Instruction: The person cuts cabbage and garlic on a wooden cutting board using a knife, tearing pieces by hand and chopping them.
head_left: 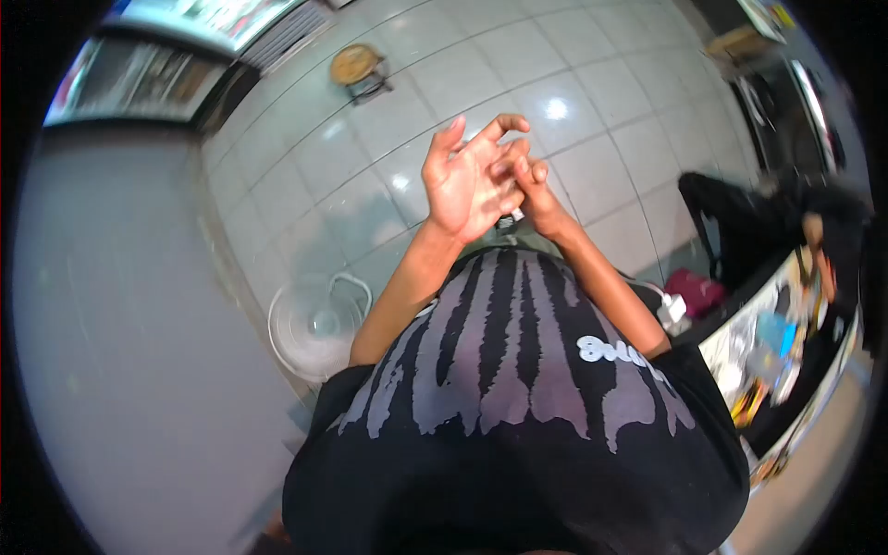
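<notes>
Your left hand is open wide; your right hand curls at its fingers, grip unclear, above the floor.

Nothing legible with certainty. Black shirt: white, rounded lettering, short, set at the right side of the front beside grey streaked print; partly lost in the folds, not readable as a word. Upper-left cabinet: multicoloured areas behind the front, blurred, no wording to be made out. Table at the right: coloured packets, too small and blurred for any label, brand or number to be read
</notes>
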Available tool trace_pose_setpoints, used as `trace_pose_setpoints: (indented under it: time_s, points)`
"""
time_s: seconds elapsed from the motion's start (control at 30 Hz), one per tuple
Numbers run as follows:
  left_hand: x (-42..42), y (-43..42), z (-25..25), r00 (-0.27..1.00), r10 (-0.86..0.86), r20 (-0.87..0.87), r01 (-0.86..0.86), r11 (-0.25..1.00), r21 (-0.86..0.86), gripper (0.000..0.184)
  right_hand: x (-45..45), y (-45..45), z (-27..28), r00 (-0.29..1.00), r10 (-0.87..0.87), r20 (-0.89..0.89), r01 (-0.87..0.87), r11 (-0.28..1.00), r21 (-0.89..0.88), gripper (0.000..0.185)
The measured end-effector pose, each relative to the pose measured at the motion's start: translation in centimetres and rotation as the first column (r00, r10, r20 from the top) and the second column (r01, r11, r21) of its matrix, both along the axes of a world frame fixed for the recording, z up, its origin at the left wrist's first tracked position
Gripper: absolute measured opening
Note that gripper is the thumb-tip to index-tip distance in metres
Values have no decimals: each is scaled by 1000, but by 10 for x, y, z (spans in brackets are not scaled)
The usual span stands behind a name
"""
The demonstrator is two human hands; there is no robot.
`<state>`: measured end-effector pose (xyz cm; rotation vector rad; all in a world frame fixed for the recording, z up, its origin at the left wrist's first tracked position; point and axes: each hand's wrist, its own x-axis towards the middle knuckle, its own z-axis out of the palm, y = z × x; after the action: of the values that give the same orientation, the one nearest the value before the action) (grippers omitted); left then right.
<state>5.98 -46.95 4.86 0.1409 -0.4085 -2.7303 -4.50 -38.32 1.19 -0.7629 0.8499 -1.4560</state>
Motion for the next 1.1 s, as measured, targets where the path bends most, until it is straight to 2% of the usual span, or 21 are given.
trace_pose_setpoints:
  time_s: [0.03, 0.1, 0.13, 0.2, 0.23, 0.33, 0.37, 0.4, 0.47, 0.57, 0.63, 0.7, 0.73, 0.77, 0.8, 0.83, 0.9, 0.93, 1.0, 1.07, 1.1]
  points:
    - [-12, 9, -2, 997, -77, -22, 77, 997, 11, 71, -17, 18, -23, 1000, -19, -4, 20, 984, 177, 52]
    - [-41, 21, -12, 967, -251, 39, 254, 964, -85, 79, -30, 37, -15, 943, -218, -251, 250, 963, 105, 49]
    - [-60, 33, -9, 954, -296, 51, 291, 952, 92, 82, -47, 51, -11, 913, -307, -269, 343, 934, 98, 49]
    - [-77, 40, -12, 875, -481, 54, 479, 877, 43, 82, -53, 71, 1, 959, -223, -174, 270, 905, 328, 50]
    - [-92, 53, -14, 820, -567, 81, 570, 821, -27, 82, -57, 93, 3, 929, -320, -187, 365, 873, 322, 50]
    - [-125, 103, -28, 606, -792, 73, 794, 597, -116, 73, -44, 154, 1, 629, -731, -266, 777, 607, 167, 34]
    - [-138, 138, -37, 512, -855, 84, 856, 499, -134, 69, -42, 190, -14, 551, -794, -259, 834, 532, 145, 34]
    - [-112, 100, -22, 405, -914, 6, 910, 403, -100, 63, -3, 154, 0, 463, -842, -277, 886, 449, 116, 31]
    - [-116, 115, -25, 261, -965, 19, 960, 258, -104, 62, 15, 167, 3, 329, -922, -205, 943, 307, 131, 27]
    - [-131, 136, -6, 54, -997, 57, 994, 48, -101, 61, 29, 177, 8, 83, -956, -281, 995, 62, 83, 29]
    - [-137, 159, 8, -72, -990, 121, 984, -91, -153, 58, 42, 199, 17, 79, -947, -311, 986, 28, 165, 36]
    - [-142, 178, 31, -125, -961, 245, 930, -200, -310, 51, 54, 215, 31, 48, -909, -413, 987, -19, 157, 38]
    - [-143, 192, 41, -116, -925, 361, 888, -259, -380, 47, 61, 228, 42, 142, -962, -233, 943, 60, 326, 35]
    - [-142, 207, 51, -91, -881, 465, 836, -321, -444, 43, 68, 240, 45, 107, -967, -230, 948, 29, 318, 35]
    - [-144, 227, 49, -122, -847, 518, 783, -403, -473, 33, 75, 257, 42, -41, -939, -341, 954, -138, 266, 37]
    - [-139, 254, 34, -135, -870, 474, 782, -387, -488, 28, 86, 276, 38, -192, -880, -435, 930, -304, 205, 43]
    - [-129, 260, 15, -224, -816, 532, 770, -483, -417, 28, 109, 285, 31, -328, -316, -890, 809, -580, -92, 57]
    - [-126, 276, 20, -271, -798, 538, 751, -525, -401, 28, 117, 299, 31, -360, -194, -913, 755, -636, -162, 62]
    - [-124, 305, 31, -250, -719, 649, 614, -636, -468, 28, 136, 320, 32, -386, -95, -918, 655, -728, -200, 58]
    - [-127, 331, 34, -205, -731, 651, 516, -646, -563, 23, 149, 338, 24, -422, 0, -906, 561, -785, -261, 56]
    - [-120, 308, 50, -140, -751, 645, 508, -614, -604, 23, 159, 313, 17, -307, 171, -936, 417, -860, -294, 52]
